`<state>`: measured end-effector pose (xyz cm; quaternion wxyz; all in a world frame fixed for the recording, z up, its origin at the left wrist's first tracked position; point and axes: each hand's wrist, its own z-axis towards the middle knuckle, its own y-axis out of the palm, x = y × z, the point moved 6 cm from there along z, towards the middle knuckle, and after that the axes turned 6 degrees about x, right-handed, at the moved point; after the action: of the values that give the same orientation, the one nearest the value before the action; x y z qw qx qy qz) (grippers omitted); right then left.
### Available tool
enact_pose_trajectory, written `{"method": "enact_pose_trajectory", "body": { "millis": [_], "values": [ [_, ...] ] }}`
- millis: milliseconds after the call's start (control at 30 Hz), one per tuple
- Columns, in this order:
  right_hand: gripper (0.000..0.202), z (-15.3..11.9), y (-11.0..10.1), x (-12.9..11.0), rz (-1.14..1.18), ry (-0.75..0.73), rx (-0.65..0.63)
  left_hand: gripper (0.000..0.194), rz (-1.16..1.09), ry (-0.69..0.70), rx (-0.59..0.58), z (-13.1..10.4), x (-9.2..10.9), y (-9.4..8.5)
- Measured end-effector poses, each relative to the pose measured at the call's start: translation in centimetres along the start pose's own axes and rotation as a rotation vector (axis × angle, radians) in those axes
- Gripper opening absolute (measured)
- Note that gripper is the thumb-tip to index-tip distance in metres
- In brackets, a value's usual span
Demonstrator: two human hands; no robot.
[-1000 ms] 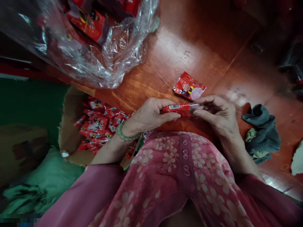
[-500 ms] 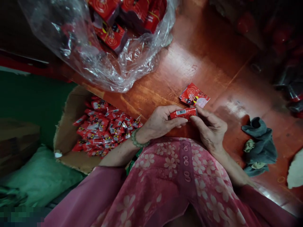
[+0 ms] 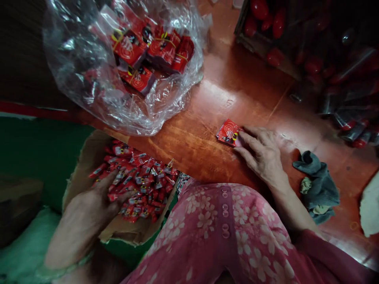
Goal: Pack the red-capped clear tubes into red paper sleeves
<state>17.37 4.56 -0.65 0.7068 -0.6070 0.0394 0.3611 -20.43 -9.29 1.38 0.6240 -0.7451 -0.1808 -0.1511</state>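
Note:
My left hand [image 3: 94, 201] is over the cardboard box [image 3: 85, 157] at the left, fingers spread and slightly blurred above a heap of small folded red packets [image 3: 145, 177]. No packet shows clearly in its fingers. On the table, my right hand [image 3: 263, 154] has its thumb and fingertips around the right edge of a small stack of red printed cards [image 3: 227, 132]. Part of that stack is hidden under the fingers.
A clear plastic bag [image 3: 142, 122] holds banded bundles of red cards [image 3: 130, 47]. Dark grey cloth [image 3: 319, 181] lies on the reddish table [image 3: 189, 146], right of my arm. Glossy red pieces [image 3: 278, 21] and clear tubes [image 3: 352, 126] crowd the back right.
My left hand has moved from the folded red packet, which both hands held, left to the box. The right hand has shifted onto the card stack. The view has tilted.

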Motion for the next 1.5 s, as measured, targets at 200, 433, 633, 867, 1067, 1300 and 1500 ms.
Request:
{"method": "enact_pose_trajectory", "body": {
  "millis": [200,433,633,867,1067,1300,1500],
  "values": [
    [0.024,-1.0,1.4,0.0,-0.074,-0.031,-0.014,0.045,0.096,0.05,0.227,4.7,7.2,3.0],
    [0.023,-0.6,1.4,-0.7,-0.033,-0.076,0.007,0.037,-0.1,0.756,0.322,11.8,19.7,10.2],
    [0.029,0.9,0.4,-0.6,0.09,-0.039,-0.17,0.029,-0.069,0.808,0.344,12.9,20.2,10.1],
    [0.028,7.2,-3.7,4.4,0.106,0.061,-0.117,0.018,-0.024,0.766,0.286,13.6,20.9,9.3],
    [0.048,14.1,-1.9,10.2,-0.199,0.193,0.103,0.023,-0.117,0.74,0.188,14.1,21.1,8.9],
    [0.057,15.1,0.6,11.1,-0.285,0.295,0.152,0.023,-0.114,0.686,0.101,14.5,21.2,9.2],
    [0.041,9.4,-0.8,7.3,-0.328,0.236,0.013,0.021,-0.077,0.65,0.094,15.0,21.3,9.5]
  ]
}}
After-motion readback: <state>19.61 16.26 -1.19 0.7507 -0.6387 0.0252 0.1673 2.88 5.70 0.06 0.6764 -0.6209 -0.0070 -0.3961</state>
